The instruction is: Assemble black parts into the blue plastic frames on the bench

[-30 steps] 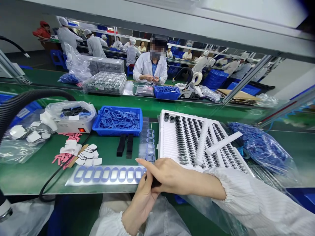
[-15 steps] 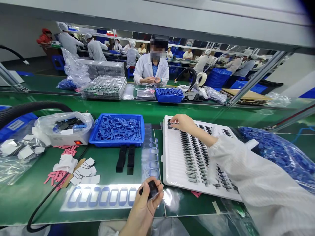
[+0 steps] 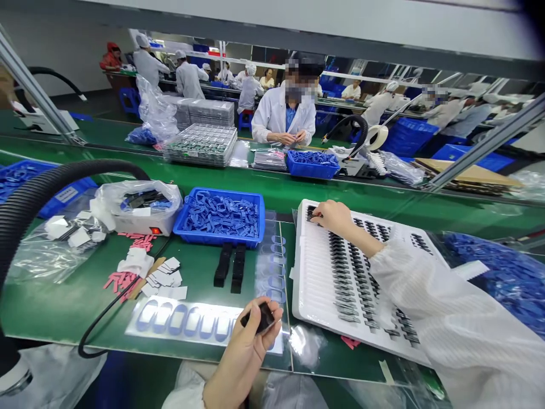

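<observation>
My left hand (image 3: 244, 349) is closed around a small dark, square-edged black piece (image 3: 264, 318), held over the front edge of the bench. Stretched out over the white slotted tray (image 3: 313, 272), my right hand (image 3: 336, 218) has its fingers pinched at a small black part (image 3: 311, 212) in the tray's far left corner. Rows of thin dark parts (image 3: 340, 272) stand in the tray's slots, partly covered by my right forearm and sleeve. A clear sheet of blue-rimmed oval stickers (image 3: 193, 324) lies beside my left hand.
A blue bin (image 3: 219, 241) of blue plastic pieces stands behind two black strips (image 3: 237, 275). White cards (image 3: 164, 278) and pink pieces (image 3: 121, 282) lie at the left, near a black hose (image 3: 72, 170). A bag of blue pieces (image 3: 498, 278) sits at the right; a co-worker (image 3: 283, 116) sits opposite.
The view has swung left, so the bench appears farther right. My right hand stays at the tray's far left corner, and my left hand still holds the black piece, now slightly turned.
</observation>
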{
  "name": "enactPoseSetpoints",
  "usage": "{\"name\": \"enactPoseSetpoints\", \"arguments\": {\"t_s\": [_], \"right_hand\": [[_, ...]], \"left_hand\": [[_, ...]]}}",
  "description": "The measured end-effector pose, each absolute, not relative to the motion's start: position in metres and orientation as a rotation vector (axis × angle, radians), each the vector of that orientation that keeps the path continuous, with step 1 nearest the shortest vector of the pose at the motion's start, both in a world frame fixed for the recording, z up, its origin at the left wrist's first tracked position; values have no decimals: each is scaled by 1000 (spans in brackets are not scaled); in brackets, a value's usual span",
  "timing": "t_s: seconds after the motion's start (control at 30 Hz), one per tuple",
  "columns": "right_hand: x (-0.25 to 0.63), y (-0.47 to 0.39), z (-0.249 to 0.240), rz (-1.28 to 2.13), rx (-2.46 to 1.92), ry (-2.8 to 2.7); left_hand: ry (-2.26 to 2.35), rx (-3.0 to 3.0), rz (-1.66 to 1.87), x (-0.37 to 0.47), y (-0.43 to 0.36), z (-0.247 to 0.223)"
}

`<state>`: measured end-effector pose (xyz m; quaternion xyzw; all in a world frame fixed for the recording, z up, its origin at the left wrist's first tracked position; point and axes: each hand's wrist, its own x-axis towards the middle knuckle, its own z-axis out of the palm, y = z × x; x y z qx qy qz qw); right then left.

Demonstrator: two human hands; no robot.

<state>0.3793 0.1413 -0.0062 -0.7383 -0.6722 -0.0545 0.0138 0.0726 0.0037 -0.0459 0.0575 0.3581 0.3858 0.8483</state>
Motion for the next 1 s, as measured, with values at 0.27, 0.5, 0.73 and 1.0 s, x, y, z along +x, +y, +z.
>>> {"name": "enactPoseSetpoints", "arguments": {"t_s": [0.27,0.5,0.73,1.0], "right_hand": [[289,79,61,720,-1484,-2506],[239,62,44,1181,-1112,-2552],[229,44,46,919,-1206,-2598],[213,30,29,756,-1150,-2615]], "left_hand": [[704,145,828,76,10,-41],[670,197,746,78,4,-44],[646,195,760,72,3,-49],[580,204,867,67,7,-47]]}}
